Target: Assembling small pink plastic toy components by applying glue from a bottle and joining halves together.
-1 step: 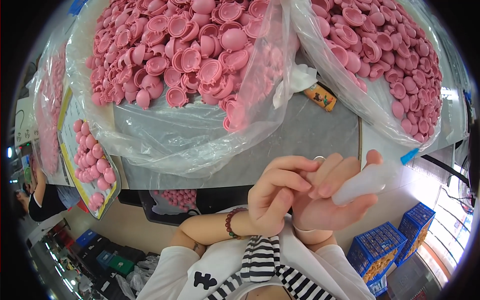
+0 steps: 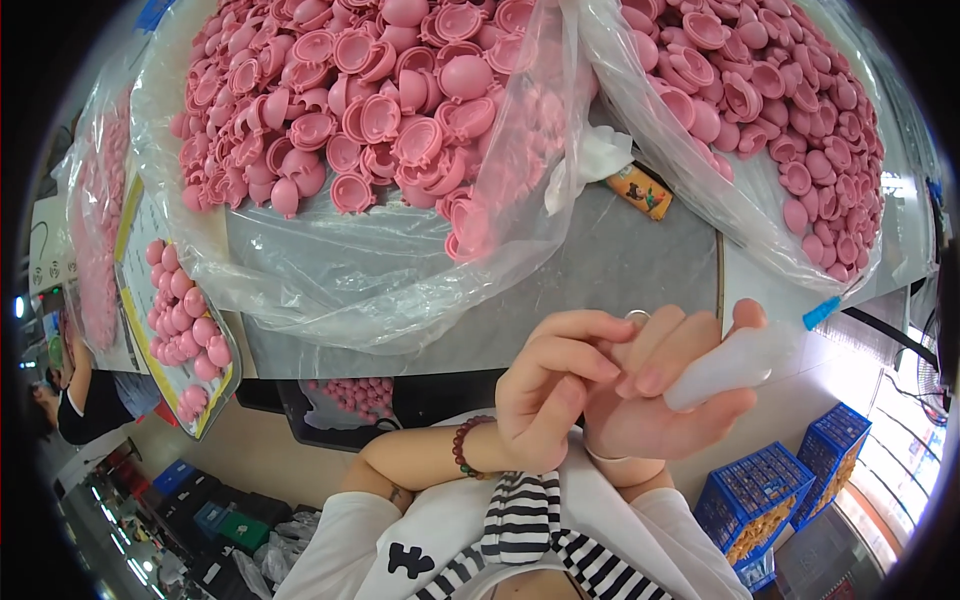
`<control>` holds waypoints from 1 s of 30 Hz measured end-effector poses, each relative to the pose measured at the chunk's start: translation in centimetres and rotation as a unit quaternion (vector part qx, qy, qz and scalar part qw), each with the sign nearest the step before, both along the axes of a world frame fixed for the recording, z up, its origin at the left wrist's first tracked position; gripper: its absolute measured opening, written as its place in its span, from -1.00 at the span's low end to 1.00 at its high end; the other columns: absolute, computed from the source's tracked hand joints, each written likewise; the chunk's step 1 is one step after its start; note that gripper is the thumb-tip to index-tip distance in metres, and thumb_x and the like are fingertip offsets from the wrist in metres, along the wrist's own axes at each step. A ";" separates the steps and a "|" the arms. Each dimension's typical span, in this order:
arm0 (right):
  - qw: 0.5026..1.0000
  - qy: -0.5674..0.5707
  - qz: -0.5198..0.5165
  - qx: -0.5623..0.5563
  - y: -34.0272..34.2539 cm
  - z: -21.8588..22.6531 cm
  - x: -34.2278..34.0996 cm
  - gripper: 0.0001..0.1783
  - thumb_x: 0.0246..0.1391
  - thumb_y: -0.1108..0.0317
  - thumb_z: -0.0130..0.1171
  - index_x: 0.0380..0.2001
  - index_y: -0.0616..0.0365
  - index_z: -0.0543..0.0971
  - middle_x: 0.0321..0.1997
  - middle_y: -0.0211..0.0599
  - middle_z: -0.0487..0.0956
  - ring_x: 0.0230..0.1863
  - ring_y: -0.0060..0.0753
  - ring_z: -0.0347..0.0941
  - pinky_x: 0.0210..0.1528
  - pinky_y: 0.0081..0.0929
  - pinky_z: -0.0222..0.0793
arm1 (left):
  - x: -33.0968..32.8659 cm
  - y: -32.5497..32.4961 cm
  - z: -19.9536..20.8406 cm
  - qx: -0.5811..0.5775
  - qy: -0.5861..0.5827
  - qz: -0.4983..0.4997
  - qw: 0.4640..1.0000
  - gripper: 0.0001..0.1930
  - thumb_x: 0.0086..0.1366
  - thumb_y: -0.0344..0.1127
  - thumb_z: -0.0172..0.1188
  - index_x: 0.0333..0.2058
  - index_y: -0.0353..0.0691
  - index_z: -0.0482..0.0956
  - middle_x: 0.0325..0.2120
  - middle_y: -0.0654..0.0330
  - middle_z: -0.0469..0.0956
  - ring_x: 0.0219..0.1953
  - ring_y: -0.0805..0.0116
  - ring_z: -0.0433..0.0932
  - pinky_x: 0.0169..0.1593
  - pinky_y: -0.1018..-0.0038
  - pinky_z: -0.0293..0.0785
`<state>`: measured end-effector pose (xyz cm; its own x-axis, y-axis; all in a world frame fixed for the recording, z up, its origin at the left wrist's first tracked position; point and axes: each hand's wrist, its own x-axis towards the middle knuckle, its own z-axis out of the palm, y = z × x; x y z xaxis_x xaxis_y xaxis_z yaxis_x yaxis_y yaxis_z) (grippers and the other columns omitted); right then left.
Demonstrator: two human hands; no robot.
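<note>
My right hand (image 2: 650,375) is closed round a translucent white squeeze bottle (image 2: 725,370) with a blue nozzle tip (image 2: 822,313). The bottle lies tilted across the palm, its tip pointing right and away from me. My left hand (image 2: 555,385) is curled, with its fingertips against the fingers of my right hand. Anything small between those fingers is hidden. A silver ring shows where the two hands meet. Both hands are in front of the grey table's (image 2: 640,265) near edge. Beyond them a large heap of pink plastic capsule shells (image 2: 380,120) rests on a clear plastic bag (image 2: 350,320).
Another bag of pink shells (image 2: 820,150) is at the far right. A small orange pack (image 2: 640,192) and white tissue (image 2: 605,155) lie between the bags. Pink balls sit on a tray (image 2: 222,395) at left. Blue crates (image 2: 750,490) stand at lower right; a co-worker's arm (image 2: 80,370) shows far left.
</note>
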<state>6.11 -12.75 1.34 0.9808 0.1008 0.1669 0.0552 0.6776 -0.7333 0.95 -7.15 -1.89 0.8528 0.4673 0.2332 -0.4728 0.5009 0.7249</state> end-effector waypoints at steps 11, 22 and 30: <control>0.998 -0.036 0.045 -0.002 1.0 0.5 1.8 -0.34 0.01 -0.08 -0.01 0.02 0.15 0.14 -0.68 -0.44 0.36 -0.64 -0.53 0.27 -0.55 -0.59 0.20 | 1.7 0.3 1.4 -0.111 0.029 0.017 0.993 -0.74 0.21 -0.35 -0.14 -0.16 -0.36 0.23 -0.03 -0.06 0.17 -0.07 0.30 0.28 0.02 0.41 0.17; 0.995 0.010 -0.076 0.067 -0.4 1.0 4.6 -0.34 0.06 -0.10 -0.17 0.00 0.27 0.15 -0.75 -0.45 0.23 -0.71 -0.61 0.06 -0.67 -0.63 -0.04 | 1.7 5.1 3.8 0.544 0.154 0.008 0.825 -0.58 -0.12 -0.56 0.10 -0.17 -0.26 0.41 -0.12 -0.01 0.33 -0.11 0.10 0.35 -0.09 0.34 0.28; 0.982 -0.004 0.003 -0.186 -2.1 0.0 3.5 -0.35 0.02 0.00 -0.01 -0.05 0.38 0.16 -0.66 -0.21 0.41 -0.68 -0.50 0.30 -0.71 -0.70 0.13 | 2.0 4.7 2.5 0.606 0.144 0.067 0.779 -0.68 -0.19 -0.49 0.24 -0.34 -0.24 0.51 -0.33 0.17 0.49 -0.27 0.18 0.43 -0.20 0.40 0.33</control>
